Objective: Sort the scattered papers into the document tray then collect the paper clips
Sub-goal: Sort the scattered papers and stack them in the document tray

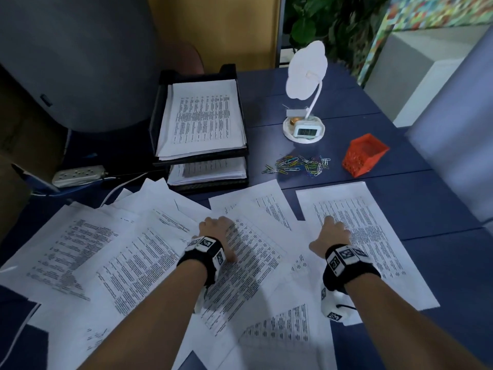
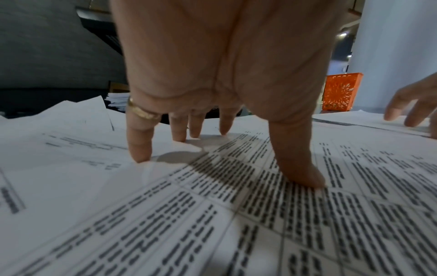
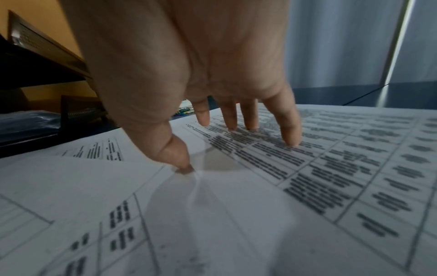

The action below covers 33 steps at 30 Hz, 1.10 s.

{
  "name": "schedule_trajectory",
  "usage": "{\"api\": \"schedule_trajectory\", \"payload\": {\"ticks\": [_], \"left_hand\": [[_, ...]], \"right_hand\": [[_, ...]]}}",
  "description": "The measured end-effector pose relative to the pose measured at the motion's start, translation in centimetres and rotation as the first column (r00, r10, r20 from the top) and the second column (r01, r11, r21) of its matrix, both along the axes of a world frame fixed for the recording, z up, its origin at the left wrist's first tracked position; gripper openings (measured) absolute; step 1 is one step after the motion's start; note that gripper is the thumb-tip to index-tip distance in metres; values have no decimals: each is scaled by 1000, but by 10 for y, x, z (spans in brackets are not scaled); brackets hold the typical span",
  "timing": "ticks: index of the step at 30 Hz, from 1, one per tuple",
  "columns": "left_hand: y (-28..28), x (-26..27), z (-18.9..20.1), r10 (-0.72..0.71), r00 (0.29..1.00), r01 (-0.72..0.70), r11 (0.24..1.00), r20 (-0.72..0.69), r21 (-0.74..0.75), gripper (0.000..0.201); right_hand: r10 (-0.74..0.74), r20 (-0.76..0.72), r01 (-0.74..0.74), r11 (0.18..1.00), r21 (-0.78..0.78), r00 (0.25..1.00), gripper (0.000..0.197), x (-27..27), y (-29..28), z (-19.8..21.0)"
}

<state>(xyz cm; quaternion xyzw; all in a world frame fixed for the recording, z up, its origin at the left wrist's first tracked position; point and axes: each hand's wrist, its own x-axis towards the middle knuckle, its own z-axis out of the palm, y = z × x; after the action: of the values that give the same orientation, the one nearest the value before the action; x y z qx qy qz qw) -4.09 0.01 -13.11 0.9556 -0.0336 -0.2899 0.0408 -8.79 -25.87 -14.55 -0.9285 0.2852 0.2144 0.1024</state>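
Both hands are down on the mess of white printed paper sheets [image 1: 149, 252] spread over the dark blue table [image 1: 440, 263]. Left hand [image 1: 217, 227] has fingers spread and straight, fingertips [image 2: 139, 153] and thumb pressing a sheet w/ a table printed on it, not gripping anything. Right hand [image 1: 333, 232] same deal, splayed fingers [image 3: 290, 134] touching the sheet furthest right, thumb tip on its edge. Black two-tier document tray [image 1: 160, 113] sits further back, already has paper in both levels. Pile of coloured paper clips [image 1: 298, 165] lies loose btw the tray and a small orange plastic basket [image 1: 364, 154].
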Motion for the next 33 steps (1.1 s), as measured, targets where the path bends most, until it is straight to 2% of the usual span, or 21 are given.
{"api": "schedule_trajectory", "payload": {"ticks": [4, 8, 12, 14, 16, 18, 21, 25, 29, 33], "left_hand": [[-5, 1, 2, -22, 1000, 21, 995, 14, 95, 103], [-1, 2, 0, 33, 999, -33, 999, -3, 4, 105], [-8, 1, 3, 21, 1000, -21, 1000, 9, 4, 131], [-11, 1, 4, 66, 998, -66, 998, 8, 22, 136], [-10, 1, 6, 84, 996, -84, 995, -1, 62, 120], [-7, 3, 7, 16, 1000, -15, 997, -19, 82, 96], [-4, 7, 4, -83, 996, 84, 991, -11, 100, 81], [-3, 10, -1, -71, 997, 71, 992, 2, 102, 79], [-4, 15, 1, -89, 995, 82, 989, 46, 125, 80], [-6, 26, -2, -107, 991, 102, 993, 83, 60, 89]], "right_hand": [[2, 5, -2, 1000, -1, 1000, 67, -3, 0, 0], [18, -12, -18, 1000, -9, 1000, 62, -3, 0, 0], [42, -34, -42, 999, -3, 999, 58, -2, -1, 1], [48, -39, -48, 999, 3, 998, 54, -1, -2, 1], [50, -33, -50, 999, 12, 998, 48, 0, -4, 1], [53, -26, -52, 999, 16, 998, 47, 0, -7, 0], [71, -35, -71, 997, 14, 997, 47, 1, -9, 1], [92, -54, -91, 996, 17, 994, 44, 3, -11, 3], [151, -140, -155, 988, -16, 978, 48, 3, -5, 5], [107, -105, -104, 994, 36, 989, 69, 1, 13, 0]]}}
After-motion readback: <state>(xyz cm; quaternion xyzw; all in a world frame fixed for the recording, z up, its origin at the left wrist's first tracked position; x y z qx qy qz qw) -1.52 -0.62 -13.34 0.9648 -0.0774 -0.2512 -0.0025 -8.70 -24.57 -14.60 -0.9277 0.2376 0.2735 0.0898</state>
